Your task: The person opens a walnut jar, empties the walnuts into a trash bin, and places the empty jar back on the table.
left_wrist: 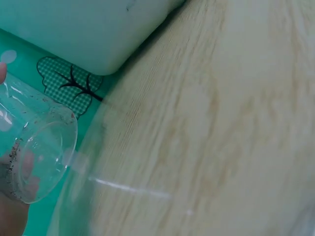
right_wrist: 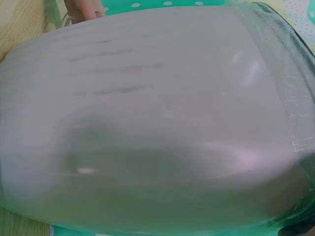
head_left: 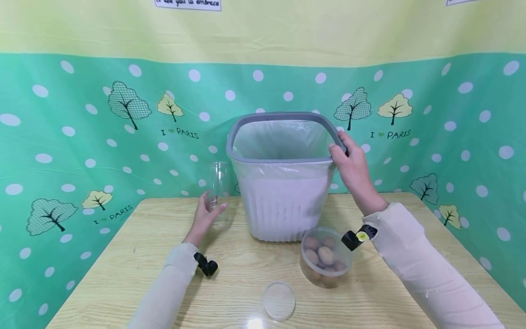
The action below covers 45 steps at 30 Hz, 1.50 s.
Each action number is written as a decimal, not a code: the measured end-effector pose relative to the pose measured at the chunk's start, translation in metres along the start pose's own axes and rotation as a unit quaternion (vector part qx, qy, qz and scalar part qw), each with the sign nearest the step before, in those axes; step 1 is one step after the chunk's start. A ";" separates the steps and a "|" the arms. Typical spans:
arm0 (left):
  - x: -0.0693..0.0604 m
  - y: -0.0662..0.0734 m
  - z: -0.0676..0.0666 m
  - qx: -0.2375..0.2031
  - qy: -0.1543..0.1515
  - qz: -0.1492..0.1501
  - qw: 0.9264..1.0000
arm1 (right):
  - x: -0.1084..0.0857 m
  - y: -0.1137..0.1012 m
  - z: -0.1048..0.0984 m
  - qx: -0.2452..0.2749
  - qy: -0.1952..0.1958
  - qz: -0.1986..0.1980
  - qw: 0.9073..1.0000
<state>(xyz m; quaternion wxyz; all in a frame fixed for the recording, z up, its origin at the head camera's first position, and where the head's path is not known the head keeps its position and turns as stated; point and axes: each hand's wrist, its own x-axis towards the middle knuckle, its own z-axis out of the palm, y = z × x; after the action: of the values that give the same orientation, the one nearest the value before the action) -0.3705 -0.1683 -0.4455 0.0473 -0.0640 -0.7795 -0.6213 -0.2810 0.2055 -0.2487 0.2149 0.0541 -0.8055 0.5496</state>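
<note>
My left hand [head_left: 205, 214] holds a tall clear jar [head_left: 220, 176] low on its body, thumb on one side and fingers on the other. In the left wrist view the round base of the jar [left_wrist: 49, 152] shows, with small dark specks near it; whether it touches the table I cannot tell. At the right side of the white waste bin [head_left: 283, 201], my right hand [head_left: 351, 160] grips the grey rim [head_left: 283, 160], thumb on top. A clear bag lines the bin. The bin's ribbed wall [right_wrist: 147, 113] fills most of the right wrist view.
In front of the bin stands a round clear tub [head_left: 326, 274] with several brown, egg-like things in it. A round clear lid [head_left: 279, 300] lies nearer on the wooden table [head_left: 238, 283]. Green dotted cloth [head_left: 123, 183] hangs behind and at both sides.
</note>
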 end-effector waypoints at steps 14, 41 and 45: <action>-0.001 -0.010 0.003 -0.014 -0.025 -0.016 0.999 | -0.003 -0.003 0.001 0.011 0.008 -0.001 1.000; -0.008 -0.024 -0.009 0.018 -0.023 -0.027 0.999 | -0.003 -0.004 0.001 0.010 0.003 0.008 1.000; -0.009 -0.023 -0.010 0.022 -0.024 -0.027 0.999 | -0.003 -0.005 0.001 0.008 0.004 0.007 1.000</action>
<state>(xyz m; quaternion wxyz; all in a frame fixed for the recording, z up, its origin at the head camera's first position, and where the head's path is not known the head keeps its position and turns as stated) -0.3650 -0.1832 -0.4671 0.0128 -0.0565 -0.7954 -0.6033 -0.2773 0.2022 -0.2463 0.2139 0.0483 -0.8007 0.5575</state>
